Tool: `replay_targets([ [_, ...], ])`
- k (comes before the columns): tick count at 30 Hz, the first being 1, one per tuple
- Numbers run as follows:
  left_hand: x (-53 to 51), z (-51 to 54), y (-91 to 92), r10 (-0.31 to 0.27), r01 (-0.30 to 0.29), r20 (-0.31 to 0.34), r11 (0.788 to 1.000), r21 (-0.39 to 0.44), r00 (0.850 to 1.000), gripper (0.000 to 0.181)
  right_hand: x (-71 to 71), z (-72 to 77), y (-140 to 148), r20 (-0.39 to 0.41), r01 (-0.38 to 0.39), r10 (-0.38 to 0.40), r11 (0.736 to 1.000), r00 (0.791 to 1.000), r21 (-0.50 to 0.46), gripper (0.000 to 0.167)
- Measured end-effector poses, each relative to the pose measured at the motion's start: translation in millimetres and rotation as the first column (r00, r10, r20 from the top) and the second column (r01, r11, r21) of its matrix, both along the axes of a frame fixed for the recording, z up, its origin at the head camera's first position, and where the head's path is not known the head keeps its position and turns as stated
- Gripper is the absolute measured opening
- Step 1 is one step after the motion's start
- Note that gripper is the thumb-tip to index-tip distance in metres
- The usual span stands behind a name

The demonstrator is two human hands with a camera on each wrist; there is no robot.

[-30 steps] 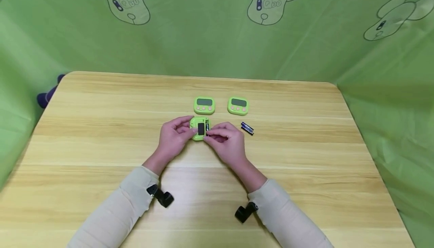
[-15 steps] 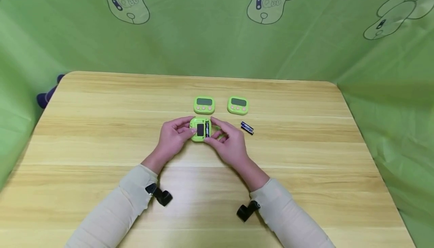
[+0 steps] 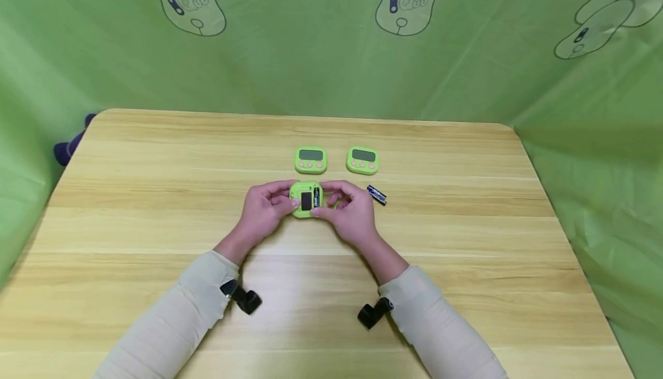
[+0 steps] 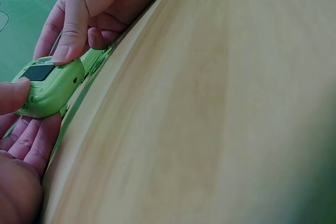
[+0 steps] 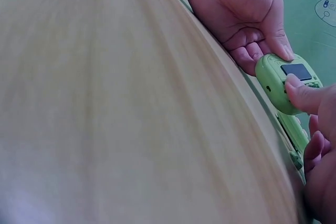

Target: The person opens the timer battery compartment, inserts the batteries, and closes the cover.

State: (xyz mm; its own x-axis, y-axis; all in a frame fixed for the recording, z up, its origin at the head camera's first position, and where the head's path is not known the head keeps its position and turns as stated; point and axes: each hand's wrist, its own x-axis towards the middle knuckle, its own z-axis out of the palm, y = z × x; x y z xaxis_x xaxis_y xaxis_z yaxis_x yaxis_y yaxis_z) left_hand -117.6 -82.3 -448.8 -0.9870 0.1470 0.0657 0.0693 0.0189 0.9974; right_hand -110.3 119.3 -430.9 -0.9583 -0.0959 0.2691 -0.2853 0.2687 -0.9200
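Both hands hold a green digital timer (image 3: 297,210) with its back facing up. A dark rectangle sits on that back, and a battery (image 3: 317,197) lies in the slot along its right side. My left hand (image 3: 263,209) grips the left edge, thumb on the back and fingers beneath. My right hand (image 3: 354,213) pinches the right edge between thumb and index finger; its other fingers are curled, with a small bit of green showing by them. In the left wrist view the timer (image 4: 55,90) is tilted. The right wrist view shows both thumbs on the timer (image 5: 273,80).
Two more green timers, a left one (image 3: 311,160) and a right one (image 3: 362,160), lie screen up behind the hands. Loose blue batteries (image 3: 377,195) lie right of the right hand on the wooden table (image 3: 440,224). A green curtain (image 3: 311,68) hangs behind.
A second ago the right fingers were at the battery in the slot. They have since shifted to the timer's right edge, and the battery now shows more fully. The left hand keeps its grip.
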Motion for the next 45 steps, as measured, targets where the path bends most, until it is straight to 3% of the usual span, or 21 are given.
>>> replay_targets([
  [5,-0.2,-0.1,1.3,0.003,-0.003,-0.012,1.000,0.014,1.000,0.039,6.8,17.6,-2.9,-0.020,-0.011,0.011,1.000,1.000,-0.021,0.041],
  [29,3.6,0.8,4.4,0.051,-0.051,-0.018,0.999,0.009,0.999,0.040,7.9,17.3,1.1,-0.001,-0.067,0.067,0.998,0.998,-0.006,0.040],
  [31,3.6,1.6,4.4,0.049,-0.049,-0.022,0.999,0.000,0.999,0.039,7.2,16.4,2.0,0.013,-0.079,0.080,0.997,0.997,-0.015,0.040],
  [38,2.6,2.8,4.9,0.041,-0.041,-0.030,0.999,-0.017,0.999,0.039,-5.6,-12.5,5.7,0.024,-0.069,0.070,0.996,0.997,-0.055,0.041],
  [45,3.8,0.9,5.2,0.061,-0.061,-0.023,0.998,-0.006,0.998,0.040,-2.1,-15.4,10.1,0.012,0.001,-0.001,0.999,1.000,-0.045,0.032],
])
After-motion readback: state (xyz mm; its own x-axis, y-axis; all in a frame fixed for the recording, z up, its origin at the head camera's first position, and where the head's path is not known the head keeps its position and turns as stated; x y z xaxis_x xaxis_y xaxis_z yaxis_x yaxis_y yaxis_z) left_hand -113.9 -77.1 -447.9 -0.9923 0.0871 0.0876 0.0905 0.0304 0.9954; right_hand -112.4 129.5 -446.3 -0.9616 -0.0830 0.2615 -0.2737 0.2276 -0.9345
